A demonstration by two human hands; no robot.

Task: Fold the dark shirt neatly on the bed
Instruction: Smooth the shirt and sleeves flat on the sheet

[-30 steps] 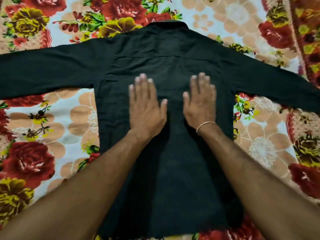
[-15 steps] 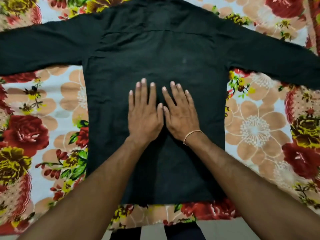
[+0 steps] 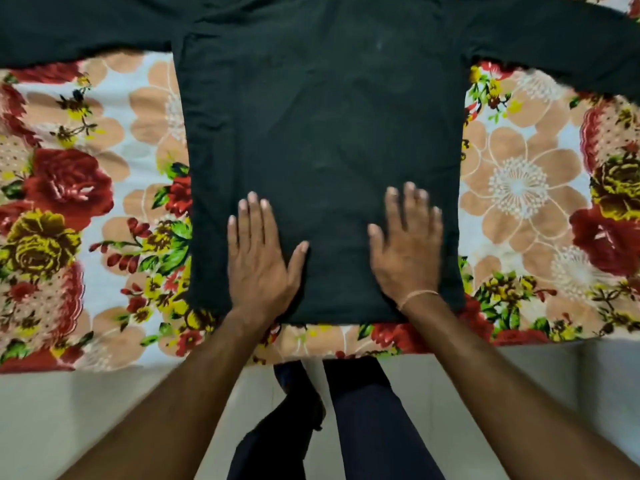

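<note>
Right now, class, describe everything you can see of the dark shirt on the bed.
The dark shirt is black, woven-looking cloth, spread flat on the floral bedsheet, both long sleeves stretched sideways. Its collar is out of frame. A faint pale speck shows near the top. Its hem lies near the bed's edge. The left hand and right hand press flat, apart, on its lower part.

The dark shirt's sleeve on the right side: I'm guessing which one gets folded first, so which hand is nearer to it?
Right. The right hand lies flat on the dark shirt near its right edge, below that sleeve; the left hand rests left of centre.
</note>
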